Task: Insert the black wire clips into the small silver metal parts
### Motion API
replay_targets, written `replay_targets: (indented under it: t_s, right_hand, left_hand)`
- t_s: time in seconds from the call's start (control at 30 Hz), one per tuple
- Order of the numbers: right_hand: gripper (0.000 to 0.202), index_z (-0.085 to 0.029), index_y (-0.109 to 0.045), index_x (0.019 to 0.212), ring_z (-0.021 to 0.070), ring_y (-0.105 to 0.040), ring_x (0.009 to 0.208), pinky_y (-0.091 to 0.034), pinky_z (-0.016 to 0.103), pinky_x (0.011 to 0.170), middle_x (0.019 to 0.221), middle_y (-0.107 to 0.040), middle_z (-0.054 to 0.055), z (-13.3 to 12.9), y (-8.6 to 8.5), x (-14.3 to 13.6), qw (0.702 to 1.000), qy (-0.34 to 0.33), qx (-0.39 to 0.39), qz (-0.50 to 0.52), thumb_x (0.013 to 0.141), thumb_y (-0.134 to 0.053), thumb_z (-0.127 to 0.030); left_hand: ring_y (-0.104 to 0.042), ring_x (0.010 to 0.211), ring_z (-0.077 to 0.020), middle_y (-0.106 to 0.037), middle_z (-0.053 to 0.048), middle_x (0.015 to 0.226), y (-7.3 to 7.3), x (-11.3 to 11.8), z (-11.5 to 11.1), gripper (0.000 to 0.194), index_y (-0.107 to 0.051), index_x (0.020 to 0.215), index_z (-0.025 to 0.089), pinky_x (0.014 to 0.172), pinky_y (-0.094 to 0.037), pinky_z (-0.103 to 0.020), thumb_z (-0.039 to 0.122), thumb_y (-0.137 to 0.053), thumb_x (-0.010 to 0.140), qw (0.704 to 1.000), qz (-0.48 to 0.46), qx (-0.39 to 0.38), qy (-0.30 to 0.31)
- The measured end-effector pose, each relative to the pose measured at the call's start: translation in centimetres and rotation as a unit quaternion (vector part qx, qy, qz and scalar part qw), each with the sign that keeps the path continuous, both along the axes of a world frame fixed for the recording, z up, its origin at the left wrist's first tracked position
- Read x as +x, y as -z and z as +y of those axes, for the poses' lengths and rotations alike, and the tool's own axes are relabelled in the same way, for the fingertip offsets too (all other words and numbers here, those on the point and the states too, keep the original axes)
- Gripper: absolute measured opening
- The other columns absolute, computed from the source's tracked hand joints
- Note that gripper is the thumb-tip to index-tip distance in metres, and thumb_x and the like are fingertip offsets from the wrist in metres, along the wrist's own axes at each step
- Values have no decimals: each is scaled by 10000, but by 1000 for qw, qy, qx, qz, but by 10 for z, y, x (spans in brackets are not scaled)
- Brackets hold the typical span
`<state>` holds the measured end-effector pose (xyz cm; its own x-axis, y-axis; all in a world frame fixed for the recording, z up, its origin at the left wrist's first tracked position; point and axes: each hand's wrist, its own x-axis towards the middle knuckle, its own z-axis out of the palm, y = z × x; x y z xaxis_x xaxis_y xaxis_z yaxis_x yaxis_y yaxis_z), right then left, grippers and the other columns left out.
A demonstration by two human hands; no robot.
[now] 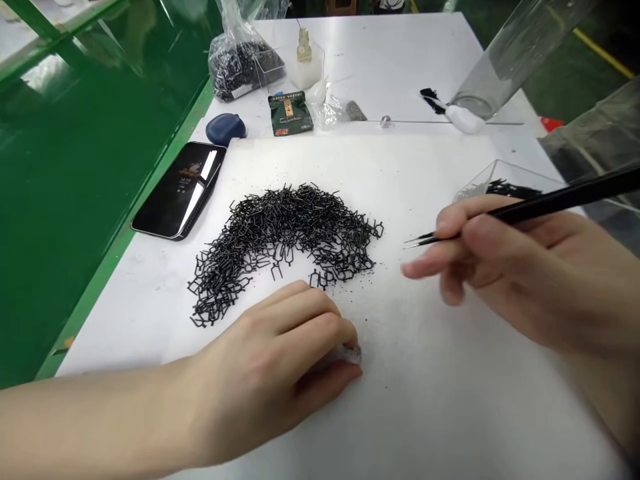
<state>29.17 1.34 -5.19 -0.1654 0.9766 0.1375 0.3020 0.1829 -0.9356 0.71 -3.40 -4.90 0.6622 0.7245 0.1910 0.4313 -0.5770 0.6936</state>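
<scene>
My left hand (280,360) rests on the white sheet, its fingers closed round a small pale, translucent piece (347,355) that is mostly hidden. Just beyond it lies an arched pile of small black forked parts (295,220). A few of these parts lie singly on the pile's inner side, close to my left knuckles. To the right, my right hand (520,260) holds black tweezers (565,197) between thumb and fingers. The tweezers' thin tips point left, slightly apart, with nothing visible between them, to the right of the pile.
A phone (180,190) and dark blue case (225,128) lie left. Behind are a bag of black parts (240,67), green packet (290,113), small bottle (303,47) and thin rod (420,122). A clear box (500,175) and leaning clear cylinder (515,60) are right.
</scene>
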Motion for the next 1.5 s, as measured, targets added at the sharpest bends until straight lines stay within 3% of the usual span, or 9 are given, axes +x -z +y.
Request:
replay_targets:
  t_s: [0.13,0.23,0.33,0.63,1.1,1.33,1.5]
  right_hand:
    - [176,-389,-861,1104,197,-808,755,-628,276,522,878,-864,7,-5,0,-12,998,-48,8,38,1048,-695,-389]
    - [206,-382,-860,1173,180,-788,824,-672,284,653,955,-830,13,-4,-2,-9,992,-91,73,-36,1023,-729,-331]
    - [196,-359,-872,1123,192,-802,936,-705,295,808,1059,-843,14,0,-1,-7,982,-131,91,-99,988,-759,-274]
    - [224,-361,-874,932,150,-829,745,-726,200,724,934,-871,-76,-1,5,-11,998,-40,29,-49,852,-884,-152]
    - [249,-362,-880,877,176,-861,829,-732,184,720,901,-867,-99,0,4,-13,999,-28,0,-30,814,-920,-125]
    - [193,-389,-871,930,178,-848,842,-738,230,746,942,-870,-86,2,7,-9,996,-52,36,-57,871,-899,-207]
    - [145,-430,-857,1011,207,-825,872,-719,265,693,1015,-862,-68,-9,7,-5,991,-53,68,-101,904,-880,-335]
  left_hand:
    - [-636,854,-177,-702,-52,941,-2,-1,2,86,-737,1073,147,758,-569,-280,140,-740,987,1000,6,-15,-16]
    - [-628,859,-171,-709,-49,924,-4,0,2,139,-753,1090,139,781,-568,-277,78,-693,981,1000,1,-15,0]
    - [-625,865,-164,-707,-40,909,-6,2,1,160,-766,1051,153,801,-563,-274,48,-661,993,1000,11,-12,-1]
    - [-626,862,-152,-698,-24,925,-4,0,3,146,-743,1065,169,789,-551,-271,64,-661,1006,1000,20,-23,3]
    - [-617,886,-151,-690,-17,953,-3,1,1,174,-727,1122,195,811,-545,-253,78,-664,1009,999,19,-32,4]
    - [-622,850,-148,-701,-20,919,-5,2,3,123,-746,1053,166,786,-548,-265,77,-673,1009,1000,24,-19,-2]
    - [-644,830,-138,-709,-44,920,-7,3,-1,123,-770,1023,129,775,-552,-250,72,-661,1016,999,22,9,-43]
